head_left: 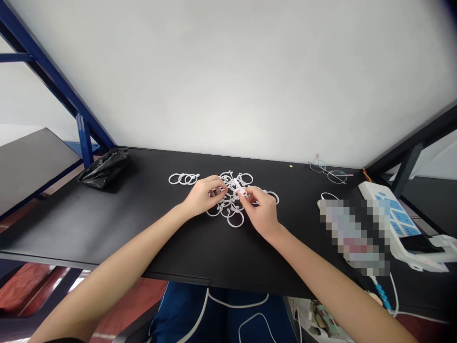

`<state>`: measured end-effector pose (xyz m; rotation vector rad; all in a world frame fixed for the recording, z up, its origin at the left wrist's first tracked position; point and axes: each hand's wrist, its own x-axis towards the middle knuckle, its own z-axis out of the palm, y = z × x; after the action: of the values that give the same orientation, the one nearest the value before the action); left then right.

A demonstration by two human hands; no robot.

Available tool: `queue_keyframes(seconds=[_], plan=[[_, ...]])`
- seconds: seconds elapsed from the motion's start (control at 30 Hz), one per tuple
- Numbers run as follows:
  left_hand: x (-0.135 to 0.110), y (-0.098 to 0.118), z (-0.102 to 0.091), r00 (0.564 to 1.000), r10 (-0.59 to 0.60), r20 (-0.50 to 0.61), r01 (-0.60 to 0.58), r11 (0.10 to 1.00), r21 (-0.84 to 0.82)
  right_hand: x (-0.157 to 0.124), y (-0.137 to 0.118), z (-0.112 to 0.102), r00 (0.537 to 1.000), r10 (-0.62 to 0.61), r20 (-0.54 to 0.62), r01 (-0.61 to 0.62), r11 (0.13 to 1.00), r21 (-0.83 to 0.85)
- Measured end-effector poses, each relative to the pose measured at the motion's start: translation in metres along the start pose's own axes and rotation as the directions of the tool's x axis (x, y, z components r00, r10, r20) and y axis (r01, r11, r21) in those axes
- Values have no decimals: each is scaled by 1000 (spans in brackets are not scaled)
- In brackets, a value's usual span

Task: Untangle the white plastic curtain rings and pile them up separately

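Now both hands meet over a pile (231, 206) of white plastic rings near the middle of a black table (107, 224). The left hand (205, 194) lies at the pile's left edge with its fingers curled down, the tips touching the rings. Whether it actually grips one cannot be told. The right hand (263, 211) comes in from the other side, thumb and forefinger pinched shut on a ring (242, 191) held just above the heap, with the other fingers folded loosely. The fingertips of the two hands are close together but apart.

A short row (183, 178) of overlapping rings lies just left of the pile, near the left hand. Farther left, a crumpled black bag (105, 167) sits toward the table's back corner. On the right, glasses (329, 172) lie near the white wall (228, 71), and a white and blue power strip (396, 216) stretches along the right edge, well apart from the hands. A blue frame (53, 78) rises behind the table on the left.
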<state>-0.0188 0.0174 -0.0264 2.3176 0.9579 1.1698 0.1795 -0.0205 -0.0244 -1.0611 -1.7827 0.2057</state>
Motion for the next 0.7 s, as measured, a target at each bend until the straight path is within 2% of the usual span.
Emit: queue_keyframes(seconds=[0.27,0.5,0.7], plan=[[-1,4,0,999,32,38,-32,999,9,-1,-5,-2,999,-18,45,15,998,67],[-1,14,-5,990,107,91,-113,992,63,-2,-7,-2,998,-34,56,28,994,110],[-1,19,-2,990,123,63,-129,987,99,-2,-6,-1,998,-19,60,13,994,106]])
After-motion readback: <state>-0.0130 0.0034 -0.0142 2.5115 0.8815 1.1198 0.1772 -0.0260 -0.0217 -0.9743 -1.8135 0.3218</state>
